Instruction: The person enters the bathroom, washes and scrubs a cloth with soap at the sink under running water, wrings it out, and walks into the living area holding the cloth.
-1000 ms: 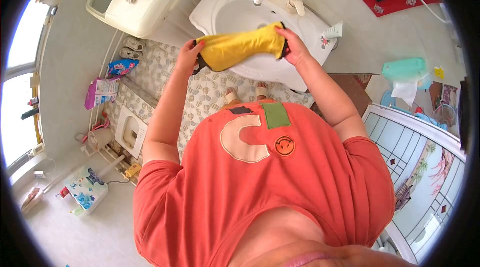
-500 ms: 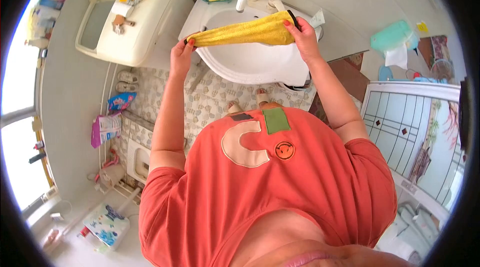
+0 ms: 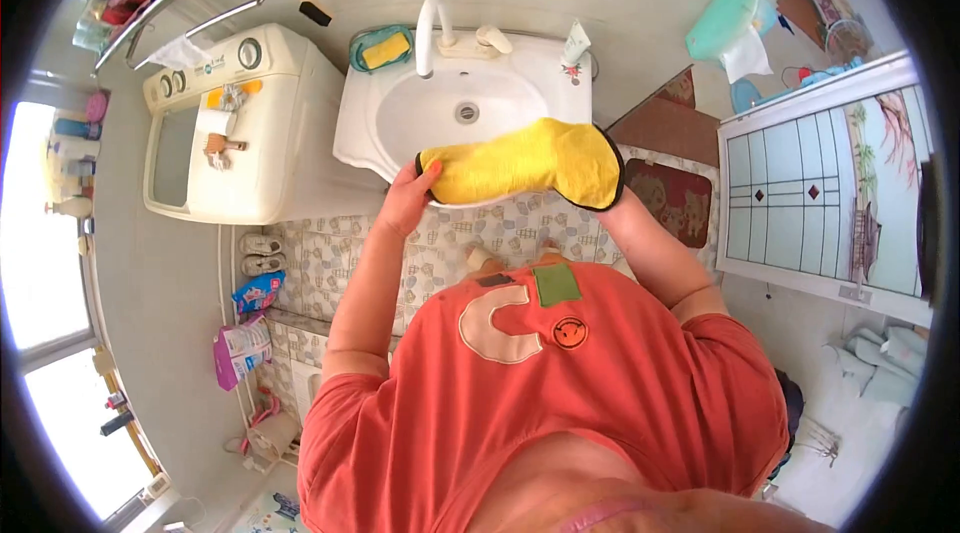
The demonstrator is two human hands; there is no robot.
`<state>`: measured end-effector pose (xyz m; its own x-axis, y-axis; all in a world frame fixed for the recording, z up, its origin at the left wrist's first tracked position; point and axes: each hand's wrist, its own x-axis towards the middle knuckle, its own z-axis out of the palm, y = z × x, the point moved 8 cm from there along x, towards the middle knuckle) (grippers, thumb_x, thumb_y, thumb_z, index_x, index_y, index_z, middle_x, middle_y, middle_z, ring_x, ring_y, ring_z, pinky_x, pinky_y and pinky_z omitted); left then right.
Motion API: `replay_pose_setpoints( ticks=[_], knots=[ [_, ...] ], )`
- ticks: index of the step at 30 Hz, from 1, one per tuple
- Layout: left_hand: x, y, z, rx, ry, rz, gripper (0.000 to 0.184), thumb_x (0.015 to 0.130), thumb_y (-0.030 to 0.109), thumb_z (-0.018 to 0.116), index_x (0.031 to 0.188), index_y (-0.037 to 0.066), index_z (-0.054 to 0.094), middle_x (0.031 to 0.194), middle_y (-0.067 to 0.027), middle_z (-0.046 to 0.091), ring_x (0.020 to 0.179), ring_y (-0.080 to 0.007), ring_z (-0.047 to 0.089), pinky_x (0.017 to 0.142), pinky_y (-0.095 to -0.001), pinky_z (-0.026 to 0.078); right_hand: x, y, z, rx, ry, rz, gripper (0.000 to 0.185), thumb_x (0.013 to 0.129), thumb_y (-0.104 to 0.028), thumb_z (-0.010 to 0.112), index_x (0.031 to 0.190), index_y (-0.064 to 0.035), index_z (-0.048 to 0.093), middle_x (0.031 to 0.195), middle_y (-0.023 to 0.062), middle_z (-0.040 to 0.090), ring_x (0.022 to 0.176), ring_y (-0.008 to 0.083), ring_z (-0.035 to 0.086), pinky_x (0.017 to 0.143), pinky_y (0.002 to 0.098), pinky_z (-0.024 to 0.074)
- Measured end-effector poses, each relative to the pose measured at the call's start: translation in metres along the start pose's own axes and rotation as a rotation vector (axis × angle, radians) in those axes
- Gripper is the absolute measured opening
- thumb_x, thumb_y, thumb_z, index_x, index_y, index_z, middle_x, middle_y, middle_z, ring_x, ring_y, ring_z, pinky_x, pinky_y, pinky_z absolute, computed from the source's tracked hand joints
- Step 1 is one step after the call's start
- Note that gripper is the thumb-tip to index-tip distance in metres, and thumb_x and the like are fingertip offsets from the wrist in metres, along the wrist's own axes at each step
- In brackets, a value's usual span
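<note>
A yellow cloth (image 3: 500, 165) with black edging stretches across the front of the sink, above its rim. My left hand (image 3: 408, 195) pinches the left end, with the thumb on top of the fabric. At the other end, my right hand (image 3: 622, 211) goes in under the cloth. Only the wrist shows there, and the fingers are hidden. The cloth bulges out wide over that hand. Behind it lies the white sink basin (image 3: 400, 128), its drain visible. A white faucet (image 3: 430, 33) curves over the basin.
A yellow sponge (image 3: 386, 50) rests in a green dish (image 3: 360, 58) at the sink's back left. A white tube (image 3: 576, 41) stands at the back right. The washing machine (image 3: 262, 148) is on the left, carrying small items. A glass-paned door (image 3: 790, 148) is at right.
Both hands have come down and nearer my body with the cloth. The right hand, earlier gripping the black edge in plain sight, is now covered by the cloth. The view has tilted up.
</note>
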<state>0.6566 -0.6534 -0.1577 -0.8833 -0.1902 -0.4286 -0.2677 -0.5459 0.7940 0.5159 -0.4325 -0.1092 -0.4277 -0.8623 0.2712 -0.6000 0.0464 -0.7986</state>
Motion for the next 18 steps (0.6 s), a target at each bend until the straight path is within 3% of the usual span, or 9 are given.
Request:
replay_pose_setpoints(
  ticks=[2,4,6,7,10,13,14,16,18],
  knots=[
    [0.005,0.001,-0.004,0.318,0.064,0.125,0.032,0.096,0.024,0.054,0.117,0.0,0.057,0.107,-0.0054,0.063,0.097,-0.0114,0.058,0.084,-0.0275,0.047,-0.006,-0.013,-0.002,-0.337,0.087,-0.219,0.036,0.09,-0.011,0.058,0.125,-0.0023,0.053,0.123,0.0116,0.058,0.114,0.0219,0.054,0.096,0.0341,0.0446],
    [0.012,0.006,0.0,0.566,0.128,0.156,0.031,0.097,0.026,0.053,0.111,-0.001,0.059,0.101,-0.0039,0.064,0.09,-0.009,0.057,0.078,-0.0254,0.047,-0.024,-0.005,0.007,0.277,0.06,0.021,0.039,0.091,-0.01,0.054,0.129,-0.0025,0.048,0.127,0.0097,0.055,0.117,0.0202,0.053,0.096,0.0329,0.0448],
    [0.012,0.014,0.013,0.742,0.202,0.073,0.031,0.098,0.027,0.051,0.106,-0.001,0.06,0.095,-0.0023,0.064,0.084,-0.0069,0.056,0.073,-0.0234,0.046,-0.031,-0.023,-0.004,0.154,-0.063,-0.004,0.041,0.093,-0.013,0.05,0.133,-0.0037,0.043,0.132,0.0095,0.051,0.12,0.0206,0.051,0.097,0.0341,0.0439],
    [0.01,0.022,0.039,0.456,0.172,0.216,0.03,0.099,0.028,0.05,0.103,0.0,0.06,0.088,0.0002,0.063,0.076,-0.0058,0.055,0.068,-0.0217,0.045,-0.034,-0.025,-0.011,0.151,-0.103,0.02,0.042,0.094,-0.015,0.049,0.135,-0.0045,0.041,0.134,0.0092,0.05,0.121,0.0208,0.05,0.098,0.0352,0.0434],
    [0.022,0.025,0.105,0.347,0.122,0.164,0.03,0.099,0.028,0.049,0.101,0.0,0.06,0.084,0.0008,0.062,0.075,-0.0061,0.054,0.067,-0.0221,0.045,-0.052,-0.027,-0.048,0.26,-0.026,0.079,0.043,0.093,-0.021,0.048,0.134,-0.0072,0.042,0.133,0.0084,0.051,0.12,0.0217,0.05,0.096,0.0368,0.0438],
    [0.059,0.033,0.166,0.794,0.119,0.303,0.023,0.097,0.021,0.05,0.105,0.001,0.06,0.086,-0.0027,0.061,0.076,-0.0116,0.055,0.067,-0.0266,0.046,-0.075,-0.025,-0.105,0.427,0.147,0.115,0.043,0.09,-0.026,0.051,0.13,-0.0099,0.047,0.129,0.0078,0.054,0.117,0.0227,0.052,0.092,0.0375,0.045],
    [0.068,0.037,0.191,0.988,0.123,0.363,0.022,0.096,0.02,0.051,0.106,0.002,0.059,0.088,-0.0039,0.062,0.078,-0.0126,0.056,0.067,-0.0273,0.046,-0.082,-0.04,-0.135,0.257,0.237,0.056,0.042,0.088,-0.027,0.052,0.127,-0.011,0.051,0.126,0.0074,0.056,0.114,0.0235,0.054,0.089,0.0377,0.0459],
    [0.063,0.062,0.26,0.988,0.219,0.878,0.021,0.093,0.018,0.055,0.108,0.005,0.059,0.093,-0.0088,0.063,0.086,-0.0187,0.06,0.072,-0.0298,0.049,-0.098,-0.073,-0.198,-0.125,0.407,-0.039,0.041,0.081,-0.028,0.056,0.119,-0.0132,0.056,0.117,0.0061,0.06,0.105,0.0242,0.057,0.082,0.038,0.0478],
    [0.047,0.083,0.348,0.729,0.089,0.994,0.027,0.095,0.022,0.049,0.111,0.002,0.057,0.107,-0.0127,0.063,0.102,-0.0253,0.06,0.086,-0.0355,0.048,-0.113,-0.116,-0.253,-0.711,0.495,-0.161,0.039,0.073,-0.028,0.06,0.11,-0.0155,0.061,0.108,0.0041,0.063,0.094,0.0239,0.061,0.075,0.0382,0.0495]
  ],
)
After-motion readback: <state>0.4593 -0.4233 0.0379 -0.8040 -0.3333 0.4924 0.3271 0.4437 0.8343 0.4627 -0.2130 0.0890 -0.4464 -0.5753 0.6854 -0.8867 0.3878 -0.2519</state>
